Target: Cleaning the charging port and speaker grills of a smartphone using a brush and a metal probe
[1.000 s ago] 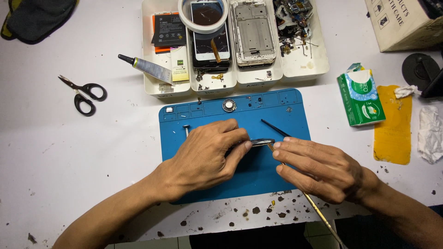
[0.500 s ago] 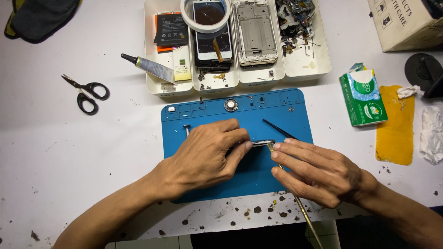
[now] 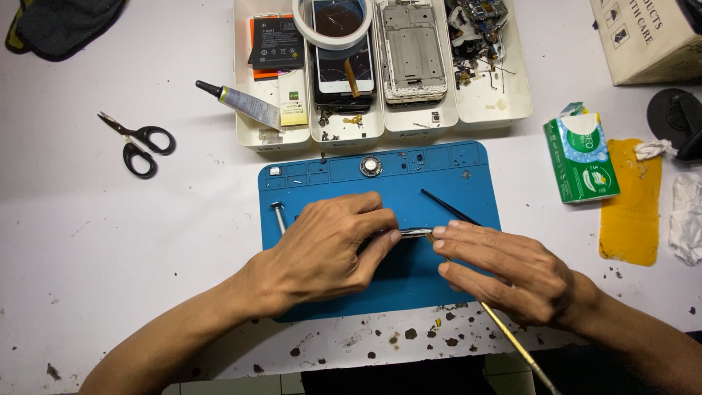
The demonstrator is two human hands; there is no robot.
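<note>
My left hand [image 3: 329, 249] lies palm down on the blue work mat [image 3: 453, 172], its fingers closed over a small silvery part [image 3: 414, 232] whose edge shows at the fingertips. My right hand [image 3: 508, 271] rests on the mat to the right, fingertips touching that same part. Under this hand runs a thin brass-coloured tool [image 3: 512, 340], which sticks out past the table's front edge. A thin black probe [image 3: 447, 207] lies on the mat just beyond my right fingers. Most of the part is hidden by my left hand.
A white sorting tray [image 3: 504, 110] at the back holds a battery, phone bodies, a tape ring and small parts. A glue tube [image 3: 238, 102] and scissors [image 3: 139, 140] lie left. A green tissue pack [image 3: 583, 157], yellow cloth [image 3: 632, 219] and crumpled tissue [image 3: 686, 216] lie right. A screwdriver [image 3: 278, 217] rests on the mat.
Both hands stay in the same pose on the mat. The camera view has shifted slightly; nothing else has visibly moved.
</note>
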